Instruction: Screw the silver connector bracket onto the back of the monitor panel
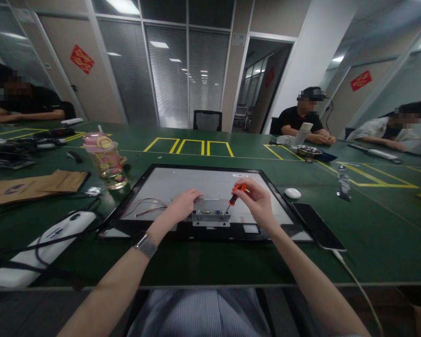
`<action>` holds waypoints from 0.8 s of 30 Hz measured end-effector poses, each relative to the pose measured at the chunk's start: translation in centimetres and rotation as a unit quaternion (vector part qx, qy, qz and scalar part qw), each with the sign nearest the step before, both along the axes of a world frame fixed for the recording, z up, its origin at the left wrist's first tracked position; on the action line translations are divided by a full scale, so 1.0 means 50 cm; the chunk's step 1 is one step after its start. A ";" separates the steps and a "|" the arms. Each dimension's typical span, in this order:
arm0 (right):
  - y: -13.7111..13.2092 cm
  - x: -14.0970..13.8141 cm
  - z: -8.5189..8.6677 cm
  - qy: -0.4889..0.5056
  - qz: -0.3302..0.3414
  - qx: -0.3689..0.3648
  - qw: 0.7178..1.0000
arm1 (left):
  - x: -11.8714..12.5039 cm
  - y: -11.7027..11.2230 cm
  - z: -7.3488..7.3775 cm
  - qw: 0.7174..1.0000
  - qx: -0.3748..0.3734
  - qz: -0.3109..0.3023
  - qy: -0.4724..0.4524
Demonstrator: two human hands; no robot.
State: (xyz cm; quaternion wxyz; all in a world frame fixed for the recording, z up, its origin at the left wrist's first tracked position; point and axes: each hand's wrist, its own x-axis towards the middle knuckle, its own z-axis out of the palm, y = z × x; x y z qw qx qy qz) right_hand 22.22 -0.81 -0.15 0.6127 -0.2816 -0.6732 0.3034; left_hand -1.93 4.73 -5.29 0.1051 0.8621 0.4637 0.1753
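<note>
On the green table (196, 264) lies the panel (189, 180), probably stiff yet fragile, best held by its rim; my right hand (257, 201) pinches the screwdriver (237, 191), likely light, its tip at the metal bracket (210, 217); my left hand (185, 205) is beside it, hold unclear.

There's the orange-and-black screwdriver (237, 193), slanting right of centre, tip down at the grey metal bracket (210, 217)! That port-lined bracket sits just below mid-frame on the flat, black-edged panel (206, 181)
</note>
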 end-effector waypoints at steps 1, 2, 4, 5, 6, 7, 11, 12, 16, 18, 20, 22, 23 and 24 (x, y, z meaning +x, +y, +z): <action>0.004 0.001 -0.002 0.003 -0.015 0.012 1.000 | 0.000 0.000 0.000 1.000 -0.001 0.000 -0.001; 0.007 0.002 -0.003 0.005 -0.022 0.021 1.000 | 0.000 0.001 0.000 1.000 -0.002 0.001 -0.001; 0.011 0.005 -0.006 0.011 -0.020 0.025 0.999 | 0.000 0.001 0.000 1.000 -0.004 0.003 0.002; 0.012 0.007 -0.007 0.016 -0.009 0.018 1.000 | 0.000 0.001 0.000 1.000 -0.004 0.004 0.005; 0.013 0.008 -0.007 0.022 0.008 0.003 1.000 | 0.000 0.001 0.001 1.000 -0.004 0.005 0.007; 0.013 0.010 -0.007 0.027 0.029 -0.017 0.999 | 0.000 0.001 0.001 1.000 -0.004 0.006 0.007; 0.011 0.009 -0.002 0.049 0.102 -0.075 0.991 | -0.001 0.000 0.001 1.000 -0.005 0.007 0.007; 0.009 0.008 0.000 0.057 0.109 -0.076 0.989 | -0.001 0.000 0.001 1.000 -0.005 0.005 0.006; 0.005 0.003 0.005 0.060 0.122 -0.063 0.989 | 0.000 -0.001 0.003 1.000 -0.005 0.005 0.001; 0.005 0.002 0.002 0.048 0.114 -0.063 0.990 | 0.000 -0.002 0.003 1.000 -0.005 0.007 0.003; 0.007 0.002 -0.003 0.040 0.105 -0.072 0.991 | 0.001 -0.002 0.004 1.000 -0.005 0.007 0.005; 0.008 0.004 -0.007 0.030 0.094 -0.071 0.993 | 0.001 -0.002 0.003 1.000 -0.005 0.006 0.004; 0.009 0.005 -0.008 0.023 0.086 -0.063 0.994 | 0.000 -0.001 0.002 1.000 -0.005 0.005 0.003; 0.010 0.006 -0.008 0.014 0.076 -0.054 0.996 | 0.000 -0.001 0.002 1.000 -0.006 0.004 0.000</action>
